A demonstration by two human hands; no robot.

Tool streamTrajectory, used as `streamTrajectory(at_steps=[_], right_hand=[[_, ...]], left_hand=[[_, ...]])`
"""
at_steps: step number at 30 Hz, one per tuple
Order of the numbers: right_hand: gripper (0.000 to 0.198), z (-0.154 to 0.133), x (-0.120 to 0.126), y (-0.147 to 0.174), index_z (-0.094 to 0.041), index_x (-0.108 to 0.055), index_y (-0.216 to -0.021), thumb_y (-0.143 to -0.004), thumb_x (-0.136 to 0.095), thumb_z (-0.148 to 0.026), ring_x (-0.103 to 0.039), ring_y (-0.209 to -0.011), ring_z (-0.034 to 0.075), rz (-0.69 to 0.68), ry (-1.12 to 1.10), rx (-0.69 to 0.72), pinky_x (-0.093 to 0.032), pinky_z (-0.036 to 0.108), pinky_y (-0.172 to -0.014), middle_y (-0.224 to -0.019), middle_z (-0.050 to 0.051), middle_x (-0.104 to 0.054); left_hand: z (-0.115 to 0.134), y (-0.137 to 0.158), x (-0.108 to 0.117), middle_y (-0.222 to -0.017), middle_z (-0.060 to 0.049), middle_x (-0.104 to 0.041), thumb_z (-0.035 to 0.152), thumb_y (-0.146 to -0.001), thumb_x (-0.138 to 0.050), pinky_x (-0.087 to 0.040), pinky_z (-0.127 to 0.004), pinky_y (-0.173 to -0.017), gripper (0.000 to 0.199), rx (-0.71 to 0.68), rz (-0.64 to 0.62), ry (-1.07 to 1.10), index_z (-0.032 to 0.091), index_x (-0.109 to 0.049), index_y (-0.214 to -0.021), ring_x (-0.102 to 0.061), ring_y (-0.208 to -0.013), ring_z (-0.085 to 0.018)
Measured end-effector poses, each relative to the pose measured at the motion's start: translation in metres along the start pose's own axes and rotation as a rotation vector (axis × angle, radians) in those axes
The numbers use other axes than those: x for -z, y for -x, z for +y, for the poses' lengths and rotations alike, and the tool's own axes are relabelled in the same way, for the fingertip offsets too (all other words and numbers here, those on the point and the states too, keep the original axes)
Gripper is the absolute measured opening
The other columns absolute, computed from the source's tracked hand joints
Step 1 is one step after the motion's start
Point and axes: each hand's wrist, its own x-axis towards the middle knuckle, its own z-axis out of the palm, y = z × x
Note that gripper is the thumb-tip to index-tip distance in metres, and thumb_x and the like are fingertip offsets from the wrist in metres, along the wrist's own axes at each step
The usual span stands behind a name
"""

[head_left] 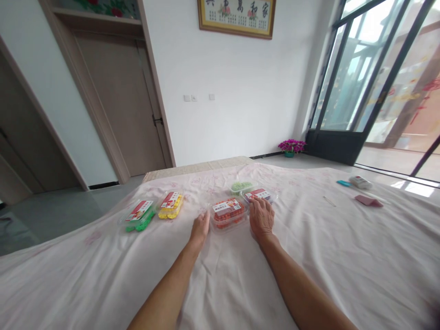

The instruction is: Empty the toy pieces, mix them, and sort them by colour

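In the middle of the cloth sits a clear lidded plastic box (pixel 228 214) with small red pieces inside and a white label on top. My left hand (pixel 200 228) is at its left side, fingers stretched forward along the wall. On its right is my right hand (pixel 261 216), back upward and fingers extended over the near edge of a box with purple contents (pixel 258 194). That hand partly covers the purple box. Just behind stands a box of pale green pieces (pixel 242 186). Neither hand lifts anything.
Farther left are a box of yellow pieces (pixel 170 205) and a box of green pieces (pixel 139 215). On the right lie a pink folded piece (pixel 368 200), a white packet (pixel 360 182), a blue item (pixel 343 183) and a thin stick (pixel 329 201). The pale cloth (pixel 309 256) is wrinkled.
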Motion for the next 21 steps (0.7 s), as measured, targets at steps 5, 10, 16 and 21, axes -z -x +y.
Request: streamTrajectory(at_steps=[5,10,16,21], right_hand=[[0.032,0.005,-0.008,-0.001,-0.024,-0.068,-0.113,-0.099,-0.041,-0.031,-0.043,-0.124,0.025,0.065,-0.040,0.019,-0.031,0.039,-0.103,-0.125,0.005,-0.063],[0.030,0.007,-0.012,-0.002,-0.024,-0.069,-0.112,-0.098,-0.043,-0.030,-0.044,-0.122,0.025,0.092,-0.047,0.030,-0.031,0.040,-0.102,-0.124,0.004,-0.064],[0.027,0.008,-0.013,-0.002,-0.025,-0.069,-0.112,-0.097,-0.047,-0.028,-0.044,-0.122,0.024,0.086,-0.041,0.021,-0.032,0.040,-0.101,-0.124,0.004,-0.064],[0.026,0.008,-0.013,-0.002,-0.025,-0.069,-0.111,-0.097,-0.048,-0.028,-0.044,-0.122,0.024,0.079,-0.037,0.021,-0.031,0.039,-0.101,-0.123,0.005,-0.064]], left_hand=[[0.010,-0.018,0.053,-0.142,-0.018,-0.045,0.026,-0.079,-0.063,-0.030,-0.047,-0.109,0.056,-0.301,0.486,-0.685,0.018,-0.053,-0.133,-0.039,-0.133,-0.034],[0.013,-0.045,0.096,-0.142,-0.019,-0.041,0.052,-0.073,-0.068,-0.039,-0.051,-0.100,0.073,-0.170,0.660,-1.008,0.022,-0.049,-0.137,-0.043,-0.125,-0.039],[0.005,-0.070,0.110,-0.143,-0.018,-0.041,0.064,-0.067,-0.067,-0.046,-0.049,-0.091,0.080,-0.035,0.568,-1.078,0.025,-0.052,-0.135,-0.042,-0.124,-0.043],[-0.007,-0.087,0.111,-0.132,-0.021,-0.052,0.057,-0.076,-0.061,-0.043,-0.053,-0.094,0.058,-0.131,0.518,-1.148,0.020,-0.065,-0.121,-0.041,-0.126,-0.044]])
